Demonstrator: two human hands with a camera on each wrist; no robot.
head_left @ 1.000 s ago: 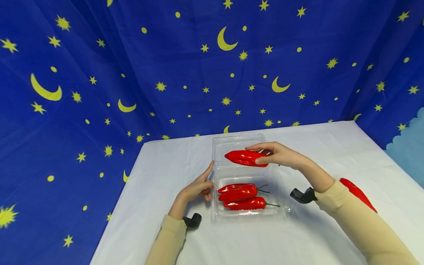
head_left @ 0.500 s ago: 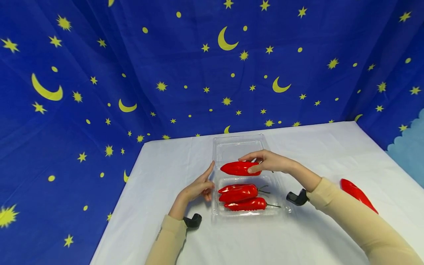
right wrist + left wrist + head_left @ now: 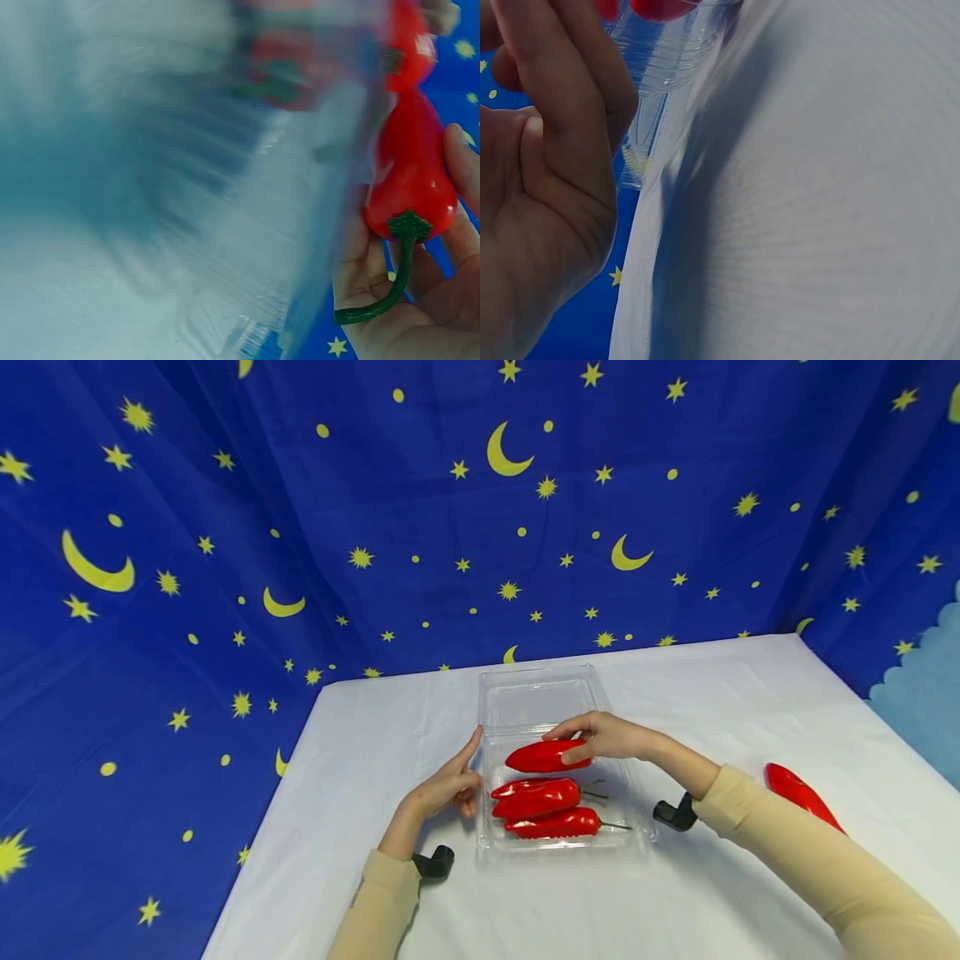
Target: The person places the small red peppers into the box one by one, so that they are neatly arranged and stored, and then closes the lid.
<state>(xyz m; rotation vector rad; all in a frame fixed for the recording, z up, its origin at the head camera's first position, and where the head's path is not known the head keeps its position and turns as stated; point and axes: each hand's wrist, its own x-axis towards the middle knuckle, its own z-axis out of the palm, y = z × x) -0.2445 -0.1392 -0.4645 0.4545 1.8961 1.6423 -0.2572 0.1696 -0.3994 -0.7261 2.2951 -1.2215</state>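
Note:
My right hand (image 3: 607, 737) grips a red pepper (image 3: 542, 757) over the back part of the clear plastic container (image 3: 495, 842). Its green stem shows in the right wrist view, where the pepper (image 3: 411, 165) sits between fingers and thumb. Several more red peppers lie side by side in the container's front part, among them the frontmost pepper (image 3: 555, 823). At the container's left edge is my left hand (image 3: 442, 789), index finger straight along the rim, other fingers bent. In the left wrist view that hand (image 3: 562, 150) has nothing visible in its grasp.
Another red pepper (image 3: 804, 795) lies on the white tablecloth (image 3: 720, 693) at the right, partly behind the right sleeve. The container's lid (image 3: 540, 697) lies folded back. A blue curtain (image 3: 420, 485) with stars and moons stands behind the table.
My right hand has brought the gripped pepper down and toward me, from over the lid to just behind the other peppers. The left hand has stayed at the container's edge.

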